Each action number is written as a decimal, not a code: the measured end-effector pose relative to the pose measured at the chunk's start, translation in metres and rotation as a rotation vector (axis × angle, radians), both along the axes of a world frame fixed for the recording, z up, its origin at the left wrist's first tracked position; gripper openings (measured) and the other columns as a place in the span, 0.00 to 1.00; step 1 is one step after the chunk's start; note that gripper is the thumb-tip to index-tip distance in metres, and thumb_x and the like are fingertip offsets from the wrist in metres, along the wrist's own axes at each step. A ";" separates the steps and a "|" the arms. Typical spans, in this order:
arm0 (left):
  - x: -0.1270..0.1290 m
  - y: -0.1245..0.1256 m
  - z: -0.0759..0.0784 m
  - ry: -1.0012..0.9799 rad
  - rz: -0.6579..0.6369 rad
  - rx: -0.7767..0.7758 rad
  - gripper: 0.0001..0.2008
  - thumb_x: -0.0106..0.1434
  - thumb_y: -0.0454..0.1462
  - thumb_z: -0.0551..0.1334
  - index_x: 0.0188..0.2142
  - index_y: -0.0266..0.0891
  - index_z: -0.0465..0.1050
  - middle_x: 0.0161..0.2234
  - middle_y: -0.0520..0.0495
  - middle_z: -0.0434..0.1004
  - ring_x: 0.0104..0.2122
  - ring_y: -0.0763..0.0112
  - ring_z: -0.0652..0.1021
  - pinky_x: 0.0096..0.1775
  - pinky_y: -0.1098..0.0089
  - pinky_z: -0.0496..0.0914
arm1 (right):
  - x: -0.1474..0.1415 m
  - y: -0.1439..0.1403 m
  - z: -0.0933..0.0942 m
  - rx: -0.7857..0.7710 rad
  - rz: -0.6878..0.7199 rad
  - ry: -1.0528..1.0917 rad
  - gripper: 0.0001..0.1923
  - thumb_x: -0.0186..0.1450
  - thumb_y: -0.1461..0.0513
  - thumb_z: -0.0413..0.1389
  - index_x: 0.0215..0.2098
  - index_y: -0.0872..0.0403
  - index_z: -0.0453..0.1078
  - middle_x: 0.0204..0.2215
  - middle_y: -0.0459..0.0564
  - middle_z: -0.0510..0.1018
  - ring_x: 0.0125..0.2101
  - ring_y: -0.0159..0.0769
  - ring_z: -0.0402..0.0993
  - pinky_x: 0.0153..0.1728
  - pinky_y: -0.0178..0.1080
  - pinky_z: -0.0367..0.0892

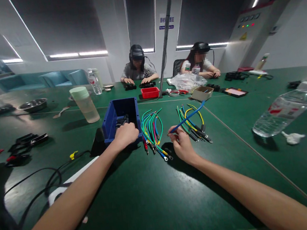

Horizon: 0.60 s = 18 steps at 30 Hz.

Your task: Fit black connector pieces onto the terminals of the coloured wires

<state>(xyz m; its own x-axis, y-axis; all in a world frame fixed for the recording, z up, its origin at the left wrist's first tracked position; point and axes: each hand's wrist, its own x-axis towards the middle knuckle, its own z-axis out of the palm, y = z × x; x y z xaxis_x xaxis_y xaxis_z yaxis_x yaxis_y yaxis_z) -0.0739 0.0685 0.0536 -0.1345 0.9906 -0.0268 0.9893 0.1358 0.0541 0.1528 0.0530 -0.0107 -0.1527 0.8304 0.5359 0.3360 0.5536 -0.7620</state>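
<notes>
My left hand (127, 134) reaches over the near edge of a blue bin (109, 125), with its fingertips hidden inside. Small dark pieces (122, 121) lie in the bin beside that hand; whether I grip one cannot be seen. Pinched in my right hand (182, 145) is a blue wire (191, 116), its free end pointing up and to the right. Between my hands lies a bundle of green, red, blue and yellow wires (152, 128) with ring terminals. A second bundle of wires (197, 124), green and yellow with dark ends, rests just beyond my right hand.
A green-capped bottle (84, 105) stands left of the bin, and a water bottle (285, 109) is at the right. A black cable (56, 173) and a white flat object (66, 183) lie near my left forearm. Beyond a red tray (149, 92), two people sit across the table.
</notes>
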 end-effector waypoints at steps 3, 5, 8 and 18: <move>-0.002 0.002 -0.001 0.000 -0.009 -0.005 0.19 0.59 0.36 0.49 0.43 0.33 0.74 0.43 0.32 0.76 0.42 0.52 0.77 0.41 0.62 0.70 | 0.000 -0.001 -0.001 0.009 0.005 -0.007 0.06 0.64 0.64 0.47 0.38 0.53 0.63 0.33 0.51 0.70 0.33 0.37 0.68 0.33 0.39 0.66; -0.003 0.002 -0.002 -0.001 -0.017 -0.006 0.20 0.58 0.36 0.49 0.43 0.33 0.74 0.43 0.31 0.76 0.42 0.51 0.77 0.40 0.61 0.70 | 0.000 -0.001 -0.002 0.010 0.006 -0.006 0.06 0.64 0.64 0.47 0.39 0.53 0.63 0.34 0.51 0.71 0.33 0.37 0.69 0.34 0.39 0.66; -0.004 0.002 -0.002 -0.007 -0.025 -0.008 0.19 0.58 0.37 0.49 0.43 0.33 0.75 0.43 0.31 0.76 0.43 0.51 0.77 0.40 0.62 0.70 | 0.000 0.000 -0.003 0.009 0.007 0.004 0.06 0.64 0.64 0.48 0.39 0.53 0.64 0.35 0.52 0.71 0.34 0.38 0.69 0.35 0.40 0.67; -0.002 -0.005 0.006 -0.013 -0.027 0.030 0.17 0.59 0.35 0.52 0.42 0.33 0.75 0.42 0.31 0.77 0.43 0.55 0.77 0.42 0.65 0.70 | -0.001 -0.002 0.000 -0.024 0.013 0.024 0.06 0.63 0.62 0.48 0.38 0.53 0.64 0.35 0.53 0.71 0.34 0.39 0.70 0.35 0.42 0.69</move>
